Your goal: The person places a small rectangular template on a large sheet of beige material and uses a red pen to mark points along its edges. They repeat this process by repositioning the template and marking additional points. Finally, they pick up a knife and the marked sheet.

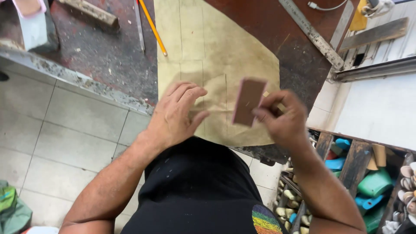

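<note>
The little rectangular block [248, 101] pinched in the right hand [281, 121] is a dusty reddish brown with a paler pinkish edge. Under it is a tan, yellowish sheet [216, 47], blotchy and marked with thin dark pencil lines in a grid. The worktop [108, 56] is dark brown going reddish, speckled with pale flecks. The pencil [153, 27] is orange-yellow, the ruler [312, 34] silvery grey. Floor tiles [65, 138] are pale grey. The shirt [199, 190] is black with a rainbow-striped patch [265, 220]. Teal, blue and beige shapes fill the wooden rack [355, 162].
</note>
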